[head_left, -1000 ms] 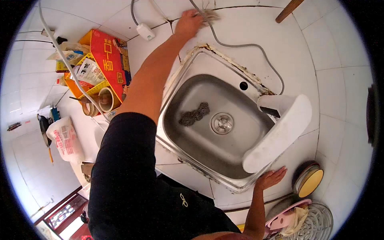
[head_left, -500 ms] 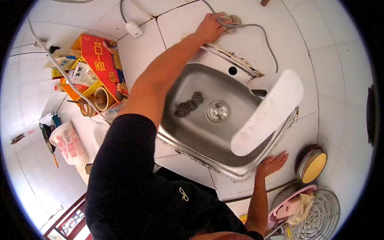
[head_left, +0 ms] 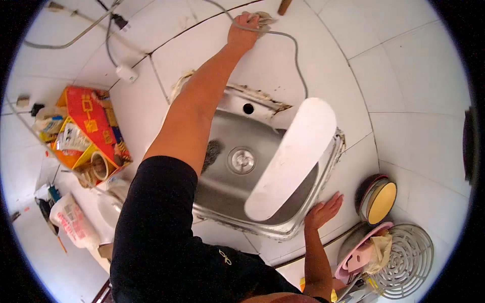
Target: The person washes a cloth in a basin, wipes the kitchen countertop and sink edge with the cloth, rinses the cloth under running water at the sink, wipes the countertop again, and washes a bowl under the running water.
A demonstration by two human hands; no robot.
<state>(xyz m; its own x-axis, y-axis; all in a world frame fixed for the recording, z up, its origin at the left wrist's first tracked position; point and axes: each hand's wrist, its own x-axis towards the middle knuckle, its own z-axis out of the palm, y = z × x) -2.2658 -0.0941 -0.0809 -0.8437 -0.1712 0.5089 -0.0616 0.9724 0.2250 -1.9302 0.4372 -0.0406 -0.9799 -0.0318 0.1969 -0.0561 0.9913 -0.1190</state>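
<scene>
My left hand [head_left: 243, 31] reaches over the far side of the sink, fingers closed on a crumpled, greyish-brown rag [head_left: 264, 20] pressed to the white tiled counter [head_left: 262, 63]. A thin grey cable [head_left: 291, 42] runs across that hand and bends down toward the sink. My right hand [head_left: 323, 211] lies on the tiles beside the sink's near right corner, fingers stretched out, holding nothing. Between my arms sits the stainless steel sink [head_left: 232, 188]. A long white panel with rounded ends [head_left: 293, 159] slants over its right part. A dark steel-wool scourer [head_left: 212, 153] is partly hidden by my left arm.
At left stand a red and yellow box [head_left: 91, 118] of packets and cups, and a white plastic bag [head_left: 75, 220]. A white plug adapter [head_left: 126, 73] lies at the back. Round lids [head_left: 381, 202], a pink basin [head_left: 346, 260] and a metal steaming rack [head_left: 406, 260] are at right.
My left hand has slid the rag farther from the sink, toward the back of the counter. The camera view has shifted, so the sink appears lower and more left. My right hand stays on the tiles.
</scene>
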